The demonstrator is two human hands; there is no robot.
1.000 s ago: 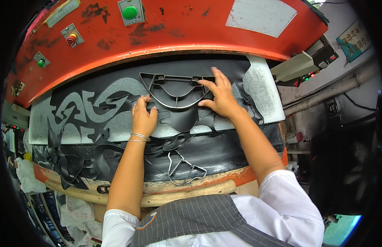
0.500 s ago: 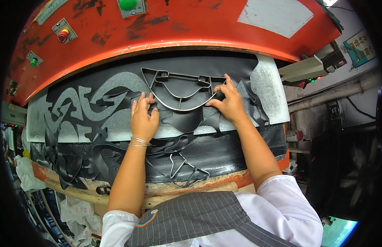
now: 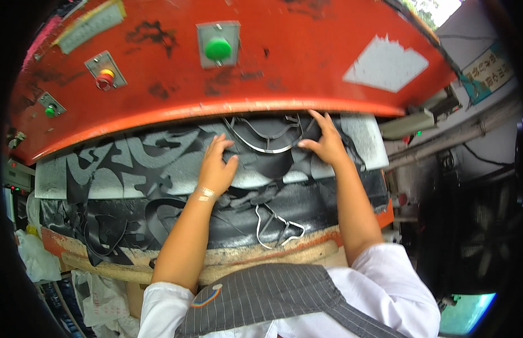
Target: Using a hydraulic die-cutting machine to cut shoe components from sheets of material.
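A large curved steel cutting die (image 3: 267, 150) lies on a black sheet of material (image 3: 272, 166). Its far side is hidden beneath the front edge of the red press head. My left hand (image 3: 218, 169) is by the die's left side, fingers stretched and thumb apart, gripping nothing. At the right side, my right hand (image 3: 329, 143) has its thumb and fingers spread around the die's corner; whether the fingertips touch it is hard to tell. A smaller steel cutting die (image 3: 278, 228) lies nearer to me on the dark front surface.
The red press head (image 3: 284, 62) spans the far side, with a large green button (image 3: 218, 49), a red knob (image 3: 105, 79) and a small green button (image 3: 50, 111). Black cut scraps (image 3: 106, 225) drape over the front left. A wooden rail (image 3: 120, 271) runs along the near edge.
The view has tilted up, showing more of the press head. The large die now sits partly under its edge, and my right hand's grip on the corner has loosened.
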